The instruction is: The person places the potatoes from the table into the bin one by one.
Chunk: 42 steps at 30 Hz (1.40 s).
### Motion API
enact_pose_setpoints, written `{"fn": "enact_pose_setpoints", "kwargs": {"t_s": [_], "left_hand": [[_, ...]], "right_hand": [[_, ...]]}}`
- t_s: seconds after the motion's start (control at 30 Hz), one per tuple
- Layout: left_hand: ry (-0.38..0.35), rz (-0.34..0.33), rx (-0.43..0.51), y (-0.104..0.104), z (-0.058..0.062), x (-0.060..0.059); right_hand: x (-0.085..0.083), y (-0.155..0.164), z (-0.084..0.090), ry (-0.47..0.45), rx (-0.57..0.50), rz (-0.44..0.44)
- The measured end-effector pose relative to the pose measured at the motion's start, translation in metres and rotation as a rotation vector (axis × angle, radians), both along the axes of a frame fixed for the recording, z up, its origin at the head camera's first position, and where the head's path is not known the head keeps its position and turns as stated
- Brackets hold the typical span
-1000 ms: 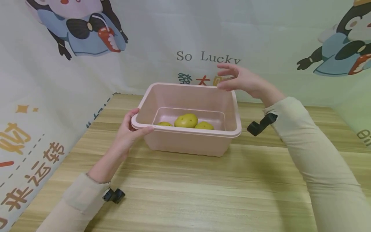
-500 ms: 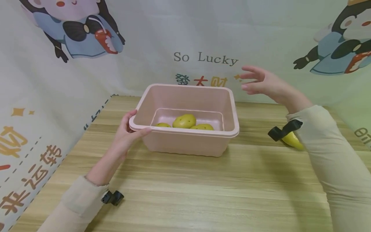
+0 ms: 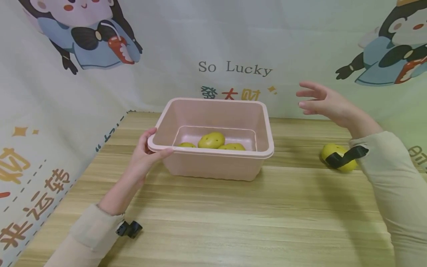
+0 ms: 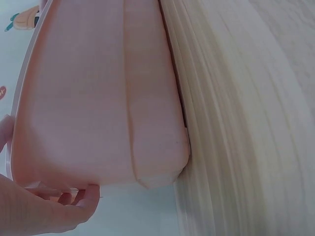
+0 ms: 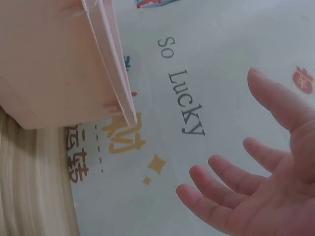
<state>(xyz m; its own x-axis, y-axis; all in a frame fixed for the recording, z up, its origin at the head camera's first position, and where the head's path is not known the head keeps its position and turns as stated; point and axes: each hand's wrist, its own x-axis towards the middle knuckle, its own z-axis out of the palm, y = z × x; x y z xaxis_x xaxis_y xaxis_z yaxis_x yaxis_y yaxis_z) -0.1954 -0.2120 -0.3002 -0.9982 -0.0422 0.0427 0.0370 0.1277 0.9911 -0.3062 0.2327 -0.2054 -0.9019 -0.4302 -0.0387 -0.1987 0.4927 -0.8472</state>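
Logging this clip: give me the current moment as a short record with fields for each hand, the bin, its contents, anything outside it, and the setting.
Left hand: left hand grips the rim at the near left corner
Right hand: right hand in the air right of the bin, fingers apart, holding nothing
Bin: pink bin, upright on the wooden table
Contents: three visible potatoes
Outside: lone potato, partly hidden by a black wrist mount
Setting: printed cloth behind

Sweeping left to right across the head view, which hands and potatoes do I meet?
Left hand gripping the pink bin, left potato, middle potato, right potato (all three inside the bin), loose potato on the table. Right hand omitted: it sits above the loose potato in the picture.
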Motion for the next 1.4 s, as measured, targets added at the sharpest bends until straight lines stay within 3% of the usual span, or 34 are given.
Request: {"fn": "enact_pose_setpoints", "kwargs": {"t_s": [0.73, 1.4], "left_hand": [[-0.002, 0.016, 0.007, -0.001, -0.002, 0.002], [0.006, 0.005, 0.009, -0.001, -0.003, -0.001]], "right_hand": [[0.011, 0.065, -0.026, 0.058, 0.094, -0.032], [0.017, 0.11, -0.085, 0.041, 0.07, -0.091]]}}
